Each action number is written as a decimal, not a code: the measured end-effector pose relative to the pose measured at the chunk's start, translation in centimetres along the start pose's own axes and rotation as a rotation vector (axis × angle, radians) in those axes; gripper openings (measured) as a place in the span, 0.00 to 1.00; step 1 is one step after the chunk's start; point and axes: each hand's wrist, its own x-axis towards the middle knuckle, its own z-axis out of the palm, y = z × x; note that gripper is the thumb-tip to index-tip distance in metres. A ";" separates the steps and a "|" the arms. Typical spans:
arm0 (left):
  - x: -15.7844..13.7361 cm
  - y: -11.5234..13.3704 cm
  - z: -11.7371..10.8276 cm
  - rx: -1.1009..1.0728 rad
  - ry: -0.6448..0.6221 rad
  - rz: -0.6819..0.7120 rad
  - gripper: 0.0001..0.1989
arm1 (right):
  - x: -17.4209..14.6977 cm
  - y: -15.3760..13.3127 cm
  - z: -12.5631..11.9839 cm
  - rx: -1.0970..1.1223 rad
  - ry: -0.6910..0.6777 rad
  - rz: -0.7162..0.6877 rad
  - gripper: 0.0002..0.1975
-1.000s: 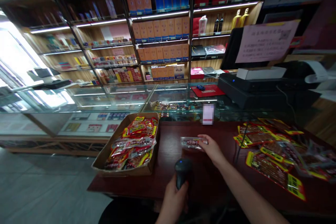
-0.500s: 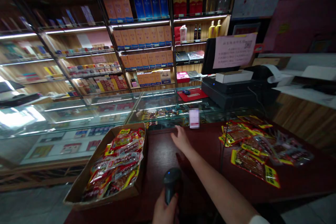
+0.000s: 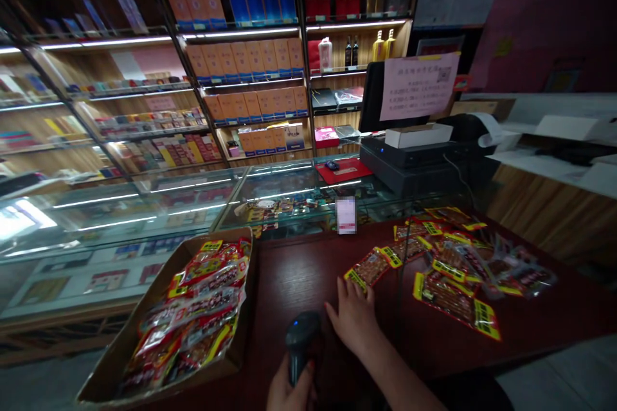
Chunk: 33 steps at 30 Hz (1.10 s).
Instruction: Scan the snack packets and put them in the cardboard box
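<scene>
Left hand (image 3: 292, 390) gripped a scanner (image 3: 301, 334); the nearer right hand (image 3: 355, 320), fingers loosely spread, touched a packet's (image 3: 372, 267) near end. The packet lay toward the desk's (image 3: 294, 276) far edge, long axis slanting away rightward.

At the tips of the right fingers (image 3: 342, 295), a packet (image 3: 373, 266) shows mottled brown under clear film, its yellow ends edged in red. The scanner (image 3: 303, 329) in the left fingers (image 3: 304, 380) is black with a blue light. Left of both, a tan box (image 3: 242, 340) holds red, yellow and silvery packs (image 3: 202, 298). Beneath them the table (image 3: 294, 279) is dark reddish brown; beyond, a pink sheet (image 3: 418, 87) carries dark lettering.
</scene>
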 end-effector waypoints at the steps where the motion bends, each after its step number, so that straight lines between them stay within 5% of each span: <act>1: -0.1 0.1 0.0 0.006 0.001 0.004 0.27 | -0.3 -0.4 -0.2 0.055 -0.024 -0.040 0.28; 5: -0.4 0.4 0.0 0.011 -0.022 0.019 0.26 | 1.6 1.5 -1.6 0.131 -0.033 -0.006 0.23; 10: -0.6 0.3 0.0 -0.021 -0.050 0.026 0.25 | 5.2 5.4 -2.9 0.039 -0.113 0.113 0.40; 16: -1.2 0.5 0.3 -0.056 -0.046 0.021 0.28 | 3.2 3.9 -1.3 -0.001 -0.054 0.056 0.48; 21: -2.6 1.5 -0.1 -0.078 0.010 -0.019 0.28 | 0.7 3.0 -0.2 0.167 0.003 0.023 0.32; 28: -4.6 4.4 -1.1 -0.005 -0.035 -0.007 0.27 | 0.4 6.2 -1.4 0.469 -0.052 -0.001 0.10; 33: -5.2 5.1 -1.3 0.022 -0.076 0.018 0.24 | 0.1 7.1 0.0 1.026 -0.112 0.064 0.13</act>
